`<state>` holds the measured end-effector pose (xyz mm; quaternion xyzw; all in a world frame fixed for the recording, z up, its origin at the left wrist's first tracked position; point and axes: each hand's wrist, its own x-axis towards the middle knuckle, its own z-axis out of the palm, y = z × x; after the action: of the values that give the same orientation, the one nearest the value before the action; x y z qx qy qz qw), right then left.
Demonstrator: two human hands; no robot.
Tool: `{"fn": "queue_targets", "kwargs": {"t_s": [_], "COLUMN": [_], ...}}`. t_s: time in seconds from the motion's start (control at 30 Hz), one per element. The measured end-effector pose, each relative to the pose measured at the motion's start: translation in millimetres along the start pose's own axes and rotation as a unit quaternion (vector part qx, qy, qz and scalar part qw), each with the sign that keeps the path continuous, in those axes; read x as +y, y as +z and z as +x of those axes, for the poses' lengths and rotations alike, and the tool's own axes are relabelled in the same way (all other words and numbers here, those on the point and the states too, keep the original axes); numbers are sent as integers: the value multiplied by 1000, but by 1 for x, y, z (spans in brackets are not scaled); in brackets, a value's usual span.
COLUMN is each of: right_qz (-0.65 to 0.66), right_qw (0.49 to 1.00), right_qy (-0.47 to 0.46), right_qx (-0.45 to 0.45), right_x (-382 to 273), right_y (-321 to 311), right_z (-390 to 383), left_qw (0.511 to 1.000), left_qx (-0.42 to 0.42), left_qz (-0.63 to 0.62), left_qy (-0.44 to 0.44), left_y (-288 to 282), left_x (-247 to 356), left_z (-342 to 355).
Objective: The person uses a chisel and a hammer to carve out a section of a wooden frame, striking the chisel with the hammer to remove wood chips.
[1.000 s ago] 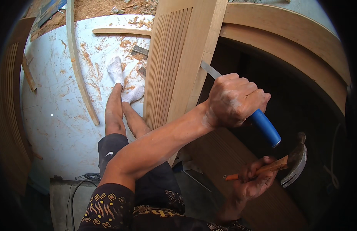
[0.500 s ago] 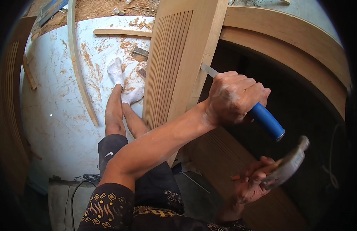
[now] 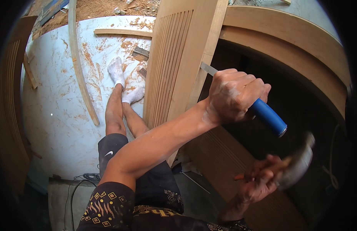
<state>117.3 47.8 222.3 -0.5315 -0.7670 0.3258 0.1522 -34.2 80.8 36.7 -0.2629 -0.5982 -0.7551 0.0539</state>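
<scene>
My left hand (image 3: 236, 94) has its fingers wrapped tight round the blue-handled chisel (image 3: 270, 117), tip at the wooden panel (image 3: 189, 63). My right hand (image 3: 258, 179) grips the blurry hammer (image 3: 297, 165). Chisel seems stiff, hammer top-heavy; I'd hold both by their handles.

1. The pale floor (image 3: 51, 134) at left is brightest, almost washed out in patches.
2. Soft light shows the left hand (image 3: 238, 96) and grooved panel (image 3: 174, 69) crisply; the blue handle (image 3: 269, 117) carries a faint sheen.
3. Deep shadow fills the right side, dimming the right hand (image 3: 259, 181).
4. The hammer (image 3: 299, 163) is smeared, probably by motion, its outline unclear.
5. Fisheye distortion bows the long wood strip (image 3: 80, 77); corners darken to black.
</scene>
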Motion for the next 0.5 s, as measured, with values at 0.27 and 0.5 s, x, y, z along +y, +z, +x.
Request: {"fn": "queue_targets", "kwargs": {"t_s": [0.27,0.5], "right_qz": [-2,-45], "right_qw": [999,998], "right_qy": [42,23], "right_qx": [26,-36], "right_x": [-9,-5], "right_y": [11,5], "right_z": [5,15], "left_qw": [1000,1000], "left_qx": [2,5], "left_qz": [2,7], "left_qy": [3,-24], "left_y": [2,3], "left_x": [-2,0], "left_z": [4,9]}}
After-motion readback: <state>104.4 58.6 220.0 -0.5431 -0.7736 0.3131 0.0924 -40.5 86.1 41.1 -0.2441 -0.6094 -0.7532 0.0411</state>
